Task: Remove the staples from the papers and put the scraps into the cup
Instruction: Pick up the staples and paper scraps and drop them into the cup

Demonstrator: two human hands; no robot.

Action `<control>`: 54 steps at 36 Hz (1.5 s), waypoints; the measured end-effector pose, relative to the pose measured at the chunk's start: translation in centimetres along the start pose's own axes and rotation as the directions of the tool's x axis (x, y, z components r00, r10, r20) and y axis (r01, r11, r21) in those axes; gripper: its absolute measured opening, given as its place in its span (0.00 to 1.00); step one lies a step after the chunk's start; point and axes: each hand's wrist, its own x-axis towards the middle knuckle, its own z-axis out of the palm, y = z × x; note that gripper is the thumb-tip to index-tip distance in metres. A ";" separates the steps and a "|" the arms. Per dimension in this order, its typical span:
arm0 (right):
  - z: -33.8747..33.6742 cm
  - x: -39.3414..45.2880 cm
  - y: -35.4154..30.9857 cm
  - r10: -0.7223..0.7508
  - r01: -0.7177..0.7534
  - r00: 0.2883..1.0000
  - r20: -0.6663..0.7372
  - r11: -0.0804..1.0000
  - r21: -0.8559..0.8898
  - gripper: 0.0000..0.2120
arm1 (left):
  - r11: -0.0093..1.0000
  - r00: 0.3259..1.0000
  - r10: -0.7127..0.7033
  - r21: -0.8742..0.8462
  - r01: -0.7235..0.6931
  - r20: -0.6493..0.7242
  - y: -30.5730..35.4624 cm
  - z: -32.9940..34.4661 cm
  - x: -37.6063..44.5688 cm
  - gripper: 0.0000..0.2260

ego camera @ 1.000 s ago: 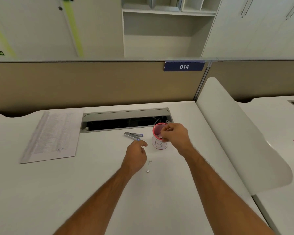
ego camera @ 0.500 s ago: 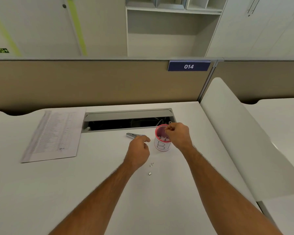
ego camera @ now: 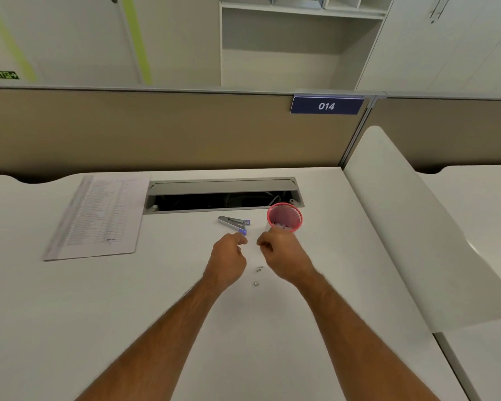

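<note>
A pink-rimmed cup [ego camera: 285,217] stands on the white desk [ego camera: 128,314] in front of the cable slot, with pale scraps in its bottom. My right hand [ego camera: 284,256] is just in front of the cup, fingers curled, nothing visible in them. My left hand [ego camera: 227,261] is beside it, closed in a loose fist with thumb and forefinger pinched; what it holds is hidden. A grey staple remover [ego camera: 233,222] with purple tips lies just beyond my left fingertips. Three small staples [ego camera: 259,268] lie on the desk between my wrists. The printed papers [ego camera: 96,215] lie at the far left.
An open cable slot [ego camera: 223,198] runs along the back of the desk under the beige partition [ego camera: 156,131]. A white curved divider panel [ego camera: 411,227] bounds the desk on the right.
My right hand has drawn back from over the cup toward my left hand. The left hand has stayed near the staple remover. The camera has tilted slightly.
</note>
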 end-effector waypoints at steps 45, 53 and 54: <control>6.7 -2.2 -0.7 0.288 -0.223 0.910 0.298 0.947 -0.233 0.13 | 0.998 0.995 -0.067 -0.009 0.068 0.075 -1.4 -1.0 -4.7 0.20; 6.7 -1.5 -0.8 0.305 -0.225 0.911 0.278 0.932 -0.283 0.13 | 0.997 0.995 -0.078 0.003 0.078 0.066 -1.5 -1.2 -4.5 0.20; 6.7 -1.4 -0.8 0.311 -0.230 0.909 0.278 0.930 -0.288 0.13 | 0.997 0.995 -0.079 0.004 0.079 0.067 -1.5 -1.2 -4.5 0.19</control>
